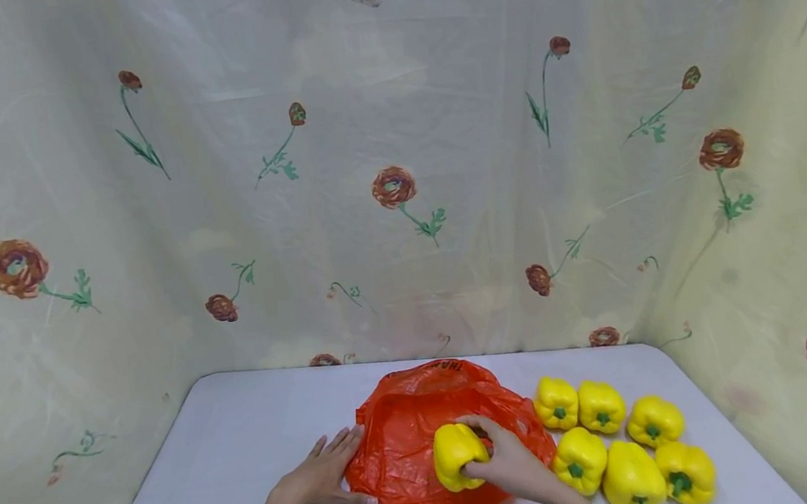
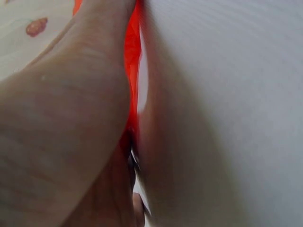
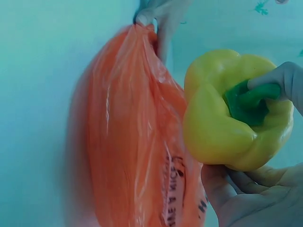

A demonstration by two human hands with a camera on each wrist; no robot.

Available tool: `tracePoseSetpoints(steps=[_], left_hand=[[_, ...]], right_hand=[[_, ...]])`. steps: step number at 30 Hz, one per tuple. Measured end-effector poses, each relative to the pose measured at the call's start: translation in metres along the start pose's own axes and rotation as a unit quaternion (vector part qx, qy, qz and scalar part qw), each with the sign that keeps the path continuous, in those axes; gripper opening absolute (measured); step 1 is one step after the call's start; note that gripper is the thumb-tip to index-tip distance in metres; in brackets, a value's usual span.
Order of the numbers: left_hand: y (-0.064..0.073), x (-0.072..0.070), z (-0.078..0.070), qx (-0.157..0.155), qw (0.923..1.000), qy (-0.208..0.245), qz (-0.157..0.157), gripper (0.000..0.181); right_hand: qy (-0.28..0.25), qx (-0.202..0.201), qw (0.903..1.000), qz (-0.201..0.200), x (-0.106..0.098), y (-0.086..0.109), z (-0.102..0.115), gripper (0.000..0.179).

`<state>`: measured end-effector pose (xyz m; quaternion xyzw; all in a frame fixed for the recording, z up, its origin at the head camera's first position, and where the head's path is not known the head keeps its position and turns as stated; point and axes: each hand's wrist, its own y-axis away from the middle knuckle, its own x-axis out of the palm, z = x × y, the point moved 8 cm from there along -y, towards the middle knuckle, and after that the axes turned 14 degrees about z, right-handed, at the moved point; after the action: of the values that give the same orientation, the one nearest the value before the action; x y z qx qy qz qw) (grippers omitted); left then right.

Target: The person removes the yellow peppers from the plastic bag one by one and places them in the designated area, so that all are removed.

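A yellow bell pepper [image 1: 458,456] is held in my right hand [image 1: 507,459] above a red plastic bag [image 1: 404,441]. In the right wrist view the bell pepper [image 3: 213,113] shows its green stem, with a fingertip against the stem and more fingers below. My left hand [image 1: 328,473] lies with spread, straight fingers at the left edge of the bag. From the right wrist, the left thumb is seen touching the bag [image 3: 123,118]. The left wrist view is mostly filled by the left hand [image 2: 66,109] close up, with a strip of red bag beside it.
Several yellow bell peppers [image 1: 632,476] lie grouped on the white table [image 1: 243,423] to the right of the bag. A curtain with printed flowers [image 1: 408,285] hangs behind the table and along both sides.
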<state>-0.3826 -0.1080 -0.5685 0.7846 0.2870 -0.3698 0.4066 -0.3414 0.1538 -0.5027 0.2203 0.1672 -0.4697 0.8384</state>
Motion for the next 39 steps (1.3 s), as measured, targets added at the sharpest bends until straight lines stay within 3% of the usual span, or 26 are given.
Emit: tracePoseSetpoints(steps=[9,20,28,39], left_hand=[[0.001,0.0,-0.001,-0.002,1.0,-0.002,0.0,0.117],[0.001,0.0,-0.001,-0.002,1.0,-0.001,-0.002,0.118],[0.0,0.0,0.0,0.0,1.0,0.0,-0.001,0.117],[-0.001,0.001,0.002,-0.005,1.0,-0.004,-0.003,0.118]], right_hand=[[0.009,0.025,0.9976,-0.064,-0.033,0.026,-0.013,0.069],[-0.023,0.053,0.9923,-0.109,-0.068,0.05,-0.034,0.076],[-0.02,0.078,0.9905,-0.112,-0.09,0.073,-0.047,0.074],[-0.025,0.083,0.9882,-0.127,-0.141,0.105,-0.082,0.081]])
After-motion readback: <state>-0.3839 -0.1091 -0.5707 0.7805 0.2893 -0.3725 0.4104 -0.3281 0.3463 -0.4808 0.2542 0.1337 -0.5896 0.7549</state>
